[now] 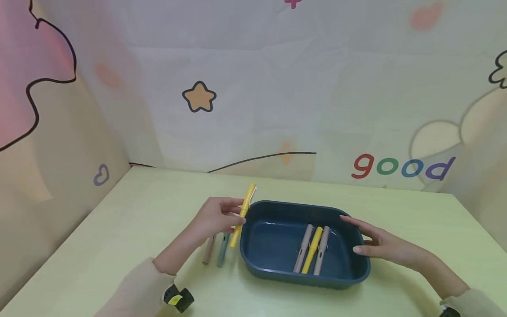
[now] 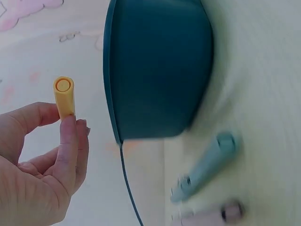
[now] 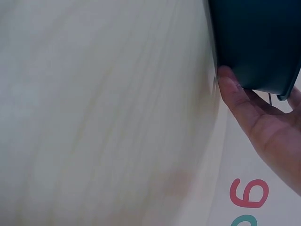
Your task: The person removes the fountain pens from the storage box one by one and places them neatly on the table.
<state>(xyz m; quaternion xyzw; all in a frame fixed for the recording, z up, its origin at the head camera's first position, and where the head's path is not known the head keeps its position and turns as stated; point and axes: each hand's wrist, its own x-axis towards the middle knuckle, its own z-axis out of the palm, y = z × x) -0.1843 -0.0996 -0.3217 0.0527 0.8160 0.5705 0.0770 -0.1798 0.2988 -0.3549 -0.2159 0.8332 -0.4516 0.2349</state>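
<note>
My left hand (image 1: 217, 216) pinches a yellow pen (image 1: 247, 202) between thumb and fingers, upright with a slight tilt, beside the left rim of a dark blue plastic basin (image 1: 305, 281). In the left wrist view the round end of the yellow pen (image 2: 64, 85) faces the camera. At the basin's right end, my right hand (image 1: 390, 246) holds the rim, thumb over the edge and other fingers along the outer wall. Inside the basin, a yellow pen (image 1: 313, 250) lies between two greyish-mauve pens (image 1: 303, 248) (image 1: 322, 251), side by side.
A teal pen (image 1: 223, 250) and a mauve pen (image 1: 209, 250) lie on the pale yellow-green table (image 1: 119, 246), left of the basin and partly hidden under my left hand. A printed cloth backdrop (image 1: 257, 110) stands along the table's back edge.
</note>
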